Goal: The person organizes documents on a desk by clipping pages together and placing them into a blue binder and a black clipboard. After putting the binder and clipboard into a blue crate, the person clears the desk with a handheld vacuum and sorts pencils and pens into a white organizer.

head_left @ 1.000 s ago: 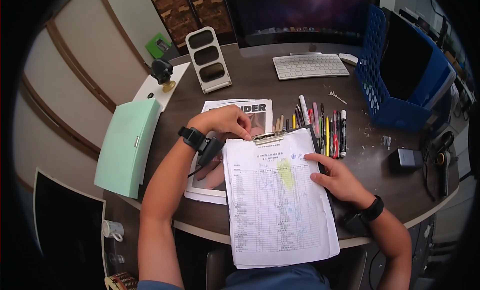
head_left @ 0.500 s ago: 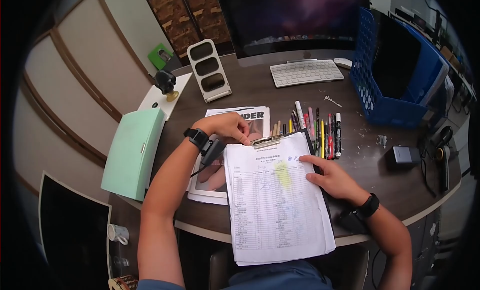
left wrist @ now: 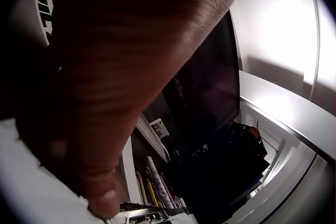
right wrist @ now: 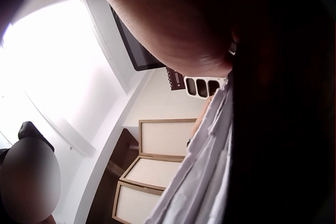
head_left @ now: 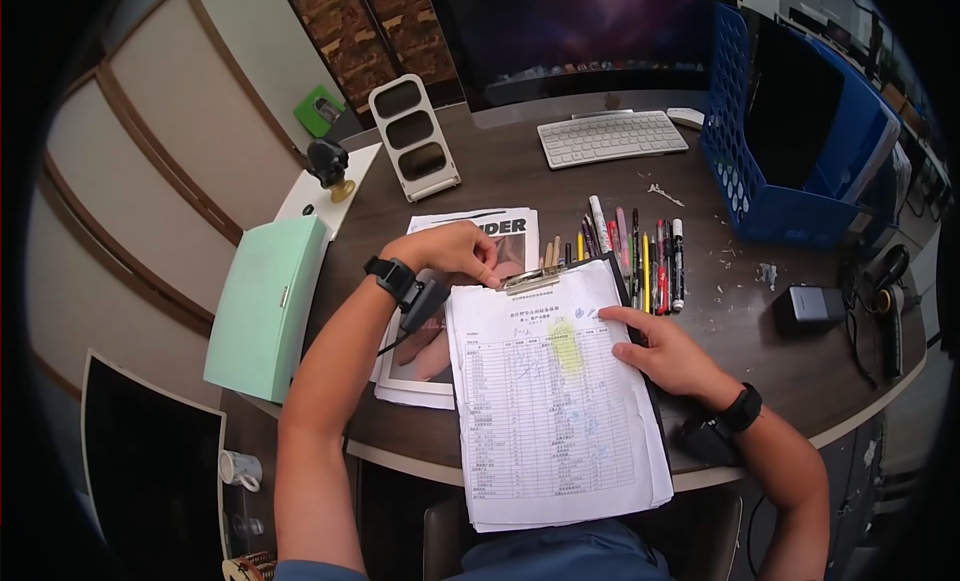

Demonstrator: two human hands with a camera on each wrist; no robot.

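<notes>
A black clipboard point(head_left: 617, 274) bears a thick stack of printed paper sheets point(head_left: 545, 421) with a table, a yellow highlighted patch and blue pen marks. Its metal clip point(head_left: 530, 281) is at the far end. My left hand point(head_left: 448, 252) pinches the far left corner beside the clip; in the left wrist view its thumb point(left wrist: 105, 200) lies against the metal. My right hand point(head_left: 675, 356) grips the right edge, thumb and index finger over the sheets, other fingers hidden. In the right wrist view the layered sheet edges point(right wrist: 202, 145) show beside the palm.
Several pens and markers point(head_left: 646, 271) lie just beyond the clipboard, with a newspaper point(head_left: 410, 393) under my left wrist. Farther back are a keyboard point(head_left: 612, 139), a white three-slot stand point(head_left: 415, 141) and a blue file holder point(head_left: 790, 211). A mint-green folder point(head_left: 265, 311) stands at left.
The head view has shifted slightly, so the desk things appear a little lower and the green folder farther right than a second ago. Both hands keep their hold on the clipboard.
</notes>
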